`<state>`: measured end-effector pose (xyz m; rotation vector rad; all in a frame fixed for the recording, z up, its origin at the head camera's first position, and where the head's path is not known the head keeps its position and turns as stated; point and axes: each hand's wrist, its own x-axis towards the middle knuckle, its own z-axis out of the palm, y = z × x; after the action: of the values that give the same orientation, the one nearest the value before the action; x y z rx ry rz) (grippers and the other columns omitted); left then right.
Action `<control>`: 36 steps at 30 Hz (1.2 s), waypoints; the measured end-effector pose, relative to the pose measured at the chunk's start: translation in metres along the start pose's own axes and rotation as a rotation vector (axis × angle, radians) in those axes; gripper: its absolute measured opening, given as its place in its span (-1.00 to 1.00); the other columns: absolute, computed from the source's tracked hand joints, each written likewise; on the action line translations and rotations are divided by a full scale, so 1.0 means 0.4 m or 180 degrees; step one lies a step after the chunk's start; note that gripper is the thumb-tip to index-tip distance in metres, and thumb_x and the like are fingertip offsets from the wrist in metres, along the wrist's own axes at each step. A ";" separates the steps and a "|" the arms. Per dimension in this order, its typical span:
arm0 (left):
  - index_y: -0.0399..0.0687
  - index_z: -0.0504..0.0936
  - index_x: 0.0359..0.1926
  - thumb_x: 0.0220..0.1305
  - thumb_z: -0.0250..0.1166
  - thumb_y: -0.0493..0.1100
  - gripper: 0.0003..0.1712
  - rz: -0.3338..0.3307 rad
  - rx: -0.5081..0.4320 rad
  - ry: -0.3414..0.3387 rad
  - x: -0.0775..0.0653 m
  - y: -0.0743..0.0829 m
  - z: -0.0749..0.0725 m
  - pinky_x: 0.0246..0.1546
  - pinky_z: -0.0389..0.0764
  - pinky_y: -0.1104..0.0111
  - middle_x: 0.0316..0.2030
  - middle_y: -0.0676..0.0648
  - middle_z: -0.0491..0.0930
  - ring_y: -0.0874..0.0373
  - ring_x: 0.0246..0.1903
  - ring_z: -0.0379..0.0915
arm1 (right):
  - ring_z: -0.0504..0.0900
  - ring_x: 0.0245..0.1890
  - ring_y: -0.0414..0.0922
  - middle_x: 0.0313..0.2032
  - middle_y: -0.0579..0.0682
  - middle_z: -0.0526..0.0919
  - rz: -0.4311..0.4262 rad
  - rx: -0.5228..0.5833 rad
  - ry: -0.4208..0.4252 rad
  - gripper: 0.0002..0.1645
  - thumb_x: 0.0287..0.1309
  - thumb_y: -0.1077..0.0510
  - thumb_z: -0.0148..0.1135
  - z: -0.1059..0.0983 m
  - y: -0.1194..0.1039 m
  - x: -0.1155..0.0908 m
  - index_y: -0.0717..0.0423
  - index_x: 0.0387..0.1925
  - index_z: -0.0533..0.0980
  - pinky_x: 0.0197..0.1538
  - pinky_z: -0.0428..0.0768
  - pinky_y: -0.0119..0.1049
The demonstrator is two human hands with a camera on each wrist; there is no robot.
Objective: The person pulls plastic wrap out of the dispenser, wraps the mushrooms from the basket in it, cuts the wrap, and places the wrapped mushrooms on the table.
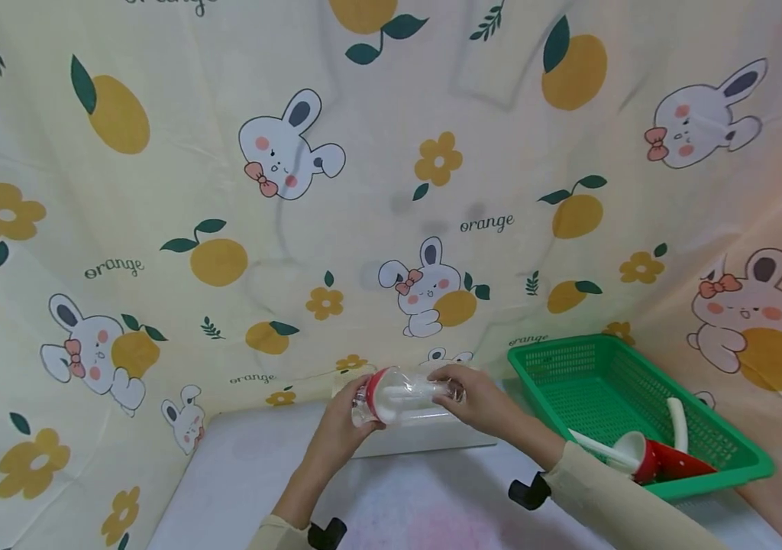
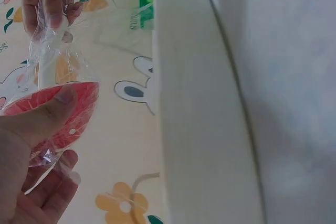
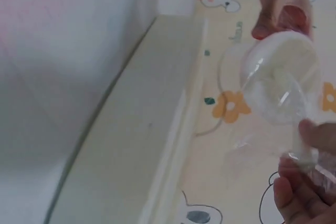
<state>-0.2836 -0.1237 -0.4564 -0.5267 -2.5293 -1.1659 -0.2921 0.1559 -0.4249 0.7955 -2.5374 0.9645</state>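
Observation:
Between both hands, lifted over the white box, is a red, white-dotted piece (image 2: pixel 65 124) with a hollow white inside (image 3: pixel 286 72) and a white stick (image 2: pixel 47 66). Crinkled clear plastic wrap (image 1: pixel 398 416) covers it. My left hand (image 1: pixel 344 418) grips the red end, its thumb pressed on the dotted side and its fingers beneath. At the other end my right hand (image 1: pixel 475 399) pinches the tip of the white stick through the plastic between thumb and fingers. In the right wrist view the hollow white side faces the right hand.
A green basket (image 1: pixel 570 350) stands at the right, holding a red dotted piece (image 1: pixel 680 462) with a white inside and white sticks. The white box (image 1: pixel 425 441) lies on the pale table (image 1: pixel 260 451) under the hands. Behind hangs a cloth printed with rabbits and oranges (image 1: pixel 363 191).

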 end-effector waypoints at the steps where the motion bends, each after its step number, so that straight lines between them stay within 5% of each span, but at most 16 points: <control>1: 0.20 0.33 0.41 -0.04 0.62 -0.15 -0.01 0.0010 -0.0022 -0.0031 -0.009 -0.003 0.002 0.24 0.46 0.04 0.31 0.07 0.44 0.04 0.30 0.38 | 0.53 -0.31 -0.22 -0.12 -0.21 0.66 -0.0006 0.0048 -0.0055 -0.64 0.21 0.04 0.43 0.001 -0.001 -0.007 -0.04 0.03 0.60 -0.28 0.61 -0.42; 6: 0.14 0.28 0.43 -0.05 0.62 -0.19 0.04 0.0039 0.0062 -0.0160 -0.050 -0.022 0.017 0.10 0.59 0.15 0.28 0.01 0.45 0.07 0.14 0.48 | 0.54 -0.27 -0.21 -0.13 -0.25 0.65 0.0060 0.0323 -0.0329 -0.68 0.30 -0.06 0.32 0.010 0.003 -0.045 -0.08 0.03 0.62 -0.18 0.63 -0.31; 11: 0.10 0.24 0.46 -0.02 0.61 -0.23 0.06 0.0063 -0.0044 -0.0348 -0.086 -0.042 0.038 0.21 0.50 0.13 0.31 -0.02 0.41 0.03 0.25 0.42 | 0.59 -0.11 -0.24 -0.06 -0.29 0.66 0.0115 0.0520 -0.0459 -0.76 0.36 -0.02 0.25 0.036 0.027 -0.087 -0.18 0.02 0.61 -0.03 0.63 -0.27; 16: 0.12 0.20 0.48 -0.02 0.61 -0.02 0.09 0.0127 -0.0127 -0.0576 -0.122 -0.056 0.047 0.25 0.46 0.13 0.29 0.04 0.39 0.09 0.26 0.40 | 0.59 -0.15 -0.27 -0.09 -0.27 0.67 0.0146 0.0631 -0.0492 -0.81 0.34 0.06 0.29 0.071 0.049 -0.121 -0.14 -0.03 0.62 -0.07 0.61 -0.31; 22: 0.17 0.32 0.37 0.16 0.45 0.16 -0.18 -0.0062 -0.0300 -0.0634 -0.144 -0.064 0.059 0.16 0.53 0.08 0.23 0.08 0.43 0.11 0.17 0.44 | 0.61 -0.20 -0.26 -0.14 -0.21 0.68 -0.0011 0.0775 -0.0419 -0.80 0.28 0.14 0.35 0.112 0.075 -0.150 -0.04 -0.07 0.61 -0.12 0.64 -0.33; 36: 0.10 0.47 0.15 0.10 0.53 -0.08 -0.39 0.0098 -0.0199 -0.0706 -0.167 -0.112 0.097 0.11 0.57 0.16 0.02 0.12 0.46 0.20 0.04 0.49 | 0.61 -0.25 -0.25 -0.18 0.00 0.65 -0.0087 0.0947 -0.0457 -0.69 0.06 0.34 0.46 0.192 0.137 -0.206 0.11 -0.15 0.59 -0.17 0.65 -0.33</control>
<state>-0.2491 -0.1340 -0.5380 -0.7462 -2.6638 -1.2406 -0.2659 0.1691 -0.5468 1.0124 -2.5261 1.3410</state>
